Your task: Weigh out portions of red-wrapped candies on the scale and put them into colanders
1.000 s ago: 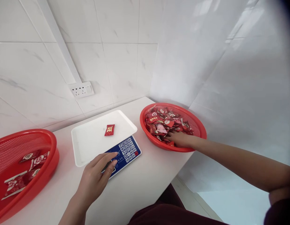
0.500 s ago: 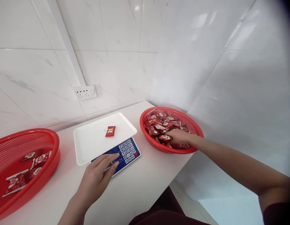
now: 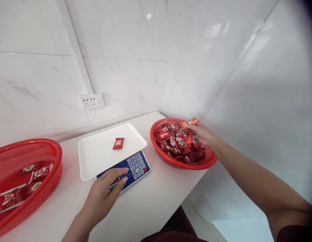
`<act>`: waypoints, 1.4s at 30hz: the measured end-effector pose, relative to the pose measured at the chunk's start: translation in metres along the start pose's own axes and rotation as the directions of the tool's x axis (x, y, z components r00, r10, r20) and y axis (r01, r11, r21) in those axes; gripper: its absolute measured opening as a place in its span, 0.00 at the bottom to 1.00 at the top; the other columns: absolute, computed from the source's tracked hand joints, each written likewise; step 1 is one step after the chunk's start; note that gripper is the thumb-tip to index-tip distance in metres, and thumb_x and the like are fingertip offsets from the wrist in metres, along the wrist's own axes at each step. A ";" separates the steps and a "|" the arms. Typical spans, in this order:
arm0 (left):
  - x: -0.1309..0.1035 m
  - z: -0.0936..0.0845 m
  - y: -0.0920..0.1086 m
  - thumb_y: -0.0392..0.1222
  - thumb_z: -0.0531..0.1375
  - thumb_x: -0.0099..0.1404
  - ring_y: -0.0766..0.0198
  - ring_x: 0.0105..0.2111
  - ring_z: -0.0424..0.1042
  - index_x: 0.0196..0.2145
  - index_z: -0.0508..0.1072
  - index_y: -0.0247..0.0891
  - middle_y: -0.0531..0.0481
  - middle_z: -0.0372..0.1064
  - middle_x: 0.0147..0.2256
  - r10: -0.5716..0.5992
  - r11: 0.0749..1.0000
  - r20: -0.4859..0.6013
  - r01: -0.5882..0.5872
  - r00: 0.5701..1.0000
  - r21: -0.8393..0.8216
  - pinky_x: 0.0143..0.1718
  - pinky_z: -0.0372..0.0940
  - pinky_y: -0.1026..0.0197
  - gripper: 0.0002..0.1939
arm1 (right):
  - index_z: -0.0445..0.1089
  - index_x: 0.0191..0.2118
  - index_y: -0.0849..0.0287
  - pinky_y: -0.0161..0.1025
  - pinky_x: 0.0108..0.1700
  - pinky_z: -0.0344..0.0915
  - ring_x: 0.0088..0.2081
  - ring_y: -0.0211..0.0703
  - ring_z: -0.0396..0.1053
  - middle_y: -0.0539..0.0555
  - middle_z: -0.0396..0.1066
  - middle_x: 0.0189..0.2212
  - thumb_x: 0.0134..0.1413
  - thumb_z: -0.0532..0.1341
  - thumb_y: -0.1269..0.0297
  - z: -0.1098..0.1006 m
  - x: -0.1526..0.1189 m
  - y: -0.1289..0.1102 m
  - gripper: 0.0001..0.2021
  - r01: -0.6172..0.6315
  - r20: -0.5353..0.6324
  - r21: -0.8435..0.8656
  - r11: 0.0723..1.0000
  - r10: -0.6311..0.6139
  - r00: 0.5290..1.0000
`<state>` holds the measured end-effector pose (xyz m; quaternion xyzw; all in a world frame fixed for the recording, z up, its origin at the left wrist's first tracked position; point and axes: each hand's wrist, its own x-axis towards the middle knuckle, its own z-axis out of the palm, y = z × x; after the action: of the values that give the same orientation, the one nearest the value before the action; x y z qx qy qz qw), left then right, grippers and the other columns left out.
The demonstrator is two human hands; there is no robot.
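Observation:
My right hand (image 3: 202,133) pinches a bright red wrapped candy (image 3: 194,121) just over the right red basket (image 3: 168,162). Below it, that basket is heaped with wrapped candies (image 3: 172,143), mostly dark red. My left hand (image 3: 105,190) rests at the front of a digital scale (image 3: 130,183) with a blue keypad panel; its thumb and fingers are apart, partly covering the display. On the scale's white tray (image 3: 94,156) lies a single small red candy packet (image 3: 118,143).
Another red basket (image 3: 60,151) stands at the left, with several wrapped packets (image 3: 32,178) inside. Both baskets and the scale share a white table (image 3: 156,195). Behind it is a tiled wall with a socket (image 3: 92,101); a smooth wall (image 3: 236,101) rises at the right.
My right hand has come up out of the candy heap, lifting a red wrapped candy. My left hand stays at the scale, and the packet still lies on the tray.

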<state>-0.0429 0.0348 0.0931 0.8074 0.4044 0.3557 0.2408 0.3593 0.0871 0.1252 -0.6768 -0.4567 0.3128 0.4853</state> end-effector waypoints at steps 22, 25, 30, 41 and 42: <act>-0.004 0.036 0.013 0.50 0.63 0.58 0.50 0.53 0.64 0.59 0.58 0.45 0.41 0.58 0.58 -0.228 0.302 0.230 0.293 0.946 -0.907 0.51 0.62 0.51 0.33 | 0.70 0.35 0.58 0.34 0.23 0.63 0.24 0.38 0.65 0.50 0.69 0.24 0.53 0.60 0.51 0.176 -0.121 -0.036 0.14 0.152 0.626 0.174 0.973 -0.229 0.745; -0.001 0.036 0.009 0.48 0.62 0.60 0.51 0.53 0.64 0.53 0.65 0.40 0.42 0.65 0.52 -0.253 0.346 0.207 0.288 0.945 -0.893 0.53 0.59 0.51 0.25 | 0.70 0.41 0.55 0.40 0.38 0.69 0.38 0.45 0.70 0.53 0.72 0.35 0.57 0.56 0.53 0.170 -0.126 -0.047 0.13 0.327 0.642 0.126 0.937 -0.328 0.693; 0.001 0.039 0.004 0.48 0.61 0.60 0.56 0.48 0.67 0.55 0.63 0.43 0.45 0.66 0.51 -0.365 0.248 0.243 0.346 0.899 -0.905 0.49 0.62 0.53 0.26 | 0.67 0.47 0.54 0.42 0.38 0.70 0.38 0.45 0.71 0.55 0.72 0.38 0.60 0.53 0.53 0.166 -0.127 -0.046 0.16 0.373 0.635 0.070 0.925 -0.330 0.699; -0.009 0.031 0.022 0.54 0.63 0.56 0.68 0.32 0.66 0.35 0.74 0.36 0.49 0.67 0.32 -0.116 0.186 0.514 0.527 0.850 -0.829 0.36 0.61 0.65 0.18 | 0.71 0.37 0.62 0.37 0.24 0.65 0.26 0.40 0.69 0.57 0.74 0.33 0.54 0.56 0.49 0.185 -0.078 -0.030 0.19 0.214 0.454 -0.016 0.977 -0.184 0.872; -0.010 0.028 0.024 0.55 0.63 0.55 0.67 0.33 0.66 0.35 0.74 0.35 0.49 0.67 0.32 -0.020 0.226 0.553 0.543 0.833 -0.809 0.37 0.61 0.64 0.19 | 0.70 0.37 0.62 0.36 0.24 0.65 0.25 0.40 0.69 0.56 0.74 0.31 0.54 0.56 0.49 0.192 -0.076 -0.030 0.19 0.226 0.471 -0.043 0.973 -0.180 0.864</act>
<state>-0.0140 0.0108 0.0876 0.4666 0.1909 0.2841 0.8156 0.1546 0.0919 0.0878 -0.5533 -0.6425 0.3901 0.3589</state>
